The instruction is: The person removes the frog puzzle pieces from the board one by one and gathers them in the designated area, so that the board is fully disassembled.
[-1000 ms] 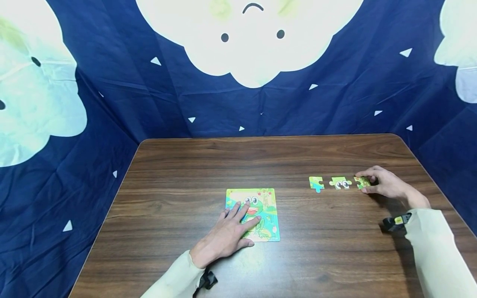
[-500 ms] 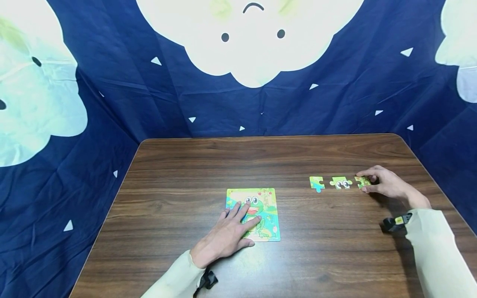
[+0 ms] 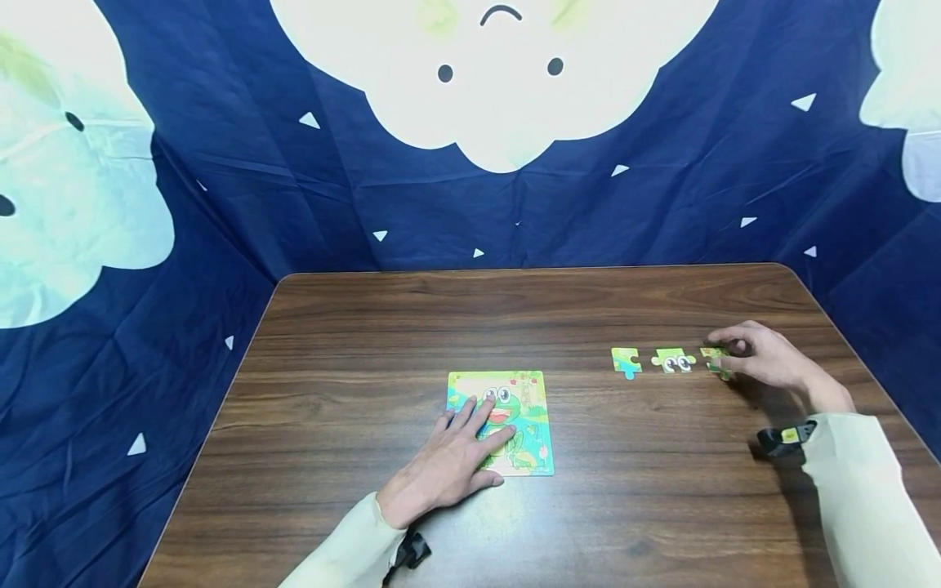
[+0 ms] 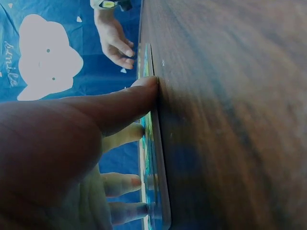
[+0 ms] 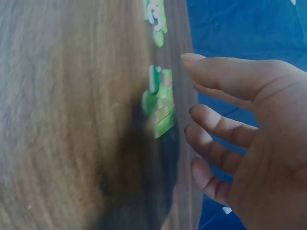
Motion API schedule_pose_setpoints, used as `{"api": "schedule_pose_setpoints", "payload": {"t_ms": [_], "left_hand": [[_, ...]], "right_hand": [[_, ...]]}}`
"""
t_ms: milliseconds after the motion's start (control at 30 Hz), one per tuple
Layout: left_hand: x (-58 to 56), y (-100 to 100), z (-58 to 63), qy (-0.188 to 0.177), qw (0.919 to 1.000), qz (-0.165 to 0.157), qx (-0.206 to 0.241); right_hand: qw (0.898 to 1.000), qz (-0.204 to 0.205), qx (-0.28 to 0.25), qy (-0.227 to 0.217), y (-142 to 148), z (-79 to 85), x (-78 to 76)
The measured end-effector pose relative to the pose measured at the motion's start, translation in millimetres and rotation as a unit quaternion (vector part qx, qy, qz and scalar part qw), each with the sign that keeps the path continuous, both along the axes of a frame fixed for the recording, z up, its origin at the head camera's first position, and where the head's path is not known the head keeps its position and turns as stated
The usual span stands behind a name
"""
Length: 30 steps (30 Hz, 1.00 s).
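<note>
My left hand lies with spread fingers on a square frog puzzle board, covering its lower left part. In the left wrist view the thumb rests at the board's edge. At the table's right side, my right hand hovers close over a green puzzle piece, partly hiding it in the head view. In the right wrist view the fingers are loosely bent and apart from that green piece. To its left lie a piece with two frog eyes and a green-and-blue piece.
The dark wooden table has rounded far corners. A blue cloth with white clouds hangs behind it and at both sides. The three loose pieces form a row to the right of the board.
My right hand has let go of the rightmost puzzle piece and lifted slightly away, leaving it on the table. My left hand has stayed in place on the board.
</note>
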State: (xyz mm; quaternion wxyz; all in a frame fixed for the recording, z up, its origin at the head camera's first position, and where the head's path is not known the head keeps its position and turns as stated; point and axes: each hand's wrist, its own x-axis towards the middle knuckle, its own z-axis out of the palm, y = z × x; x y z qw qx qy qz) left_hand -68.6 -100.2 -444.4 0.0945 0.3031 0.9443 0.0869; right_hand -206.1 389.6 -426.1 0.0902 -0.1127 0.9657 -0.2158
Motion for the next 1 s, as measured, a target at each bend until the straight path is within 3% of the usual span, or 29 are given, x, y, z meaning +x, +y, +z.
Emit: {"api": "schedule_pose_setpoints", "payload": {"t_ms": [267,600,733,1000], "left_hand": [[0.7,0,3.1,0.026,0.9996,-0.010,0.003],[8.3,-15,13.6,0.032,0.9994,-0.001,0.016],[10.8,-21,14.2,0.026,0.9994,0.001,0.023],[21.2,-35,12.2,0.011,0.9994,0.018,0.028]], "right_hand": [[0.999,0.011,-0.012,0.035,-25,18.0,9.1],[0.989,0.078,-0.050,0.114,-86,25.7,16.1],[0.986,0.102,-0.068,0.117,-113,23.4,15.6],[0.983,0.135,-0.058,0.108,-171,13.5,18.4]]}}
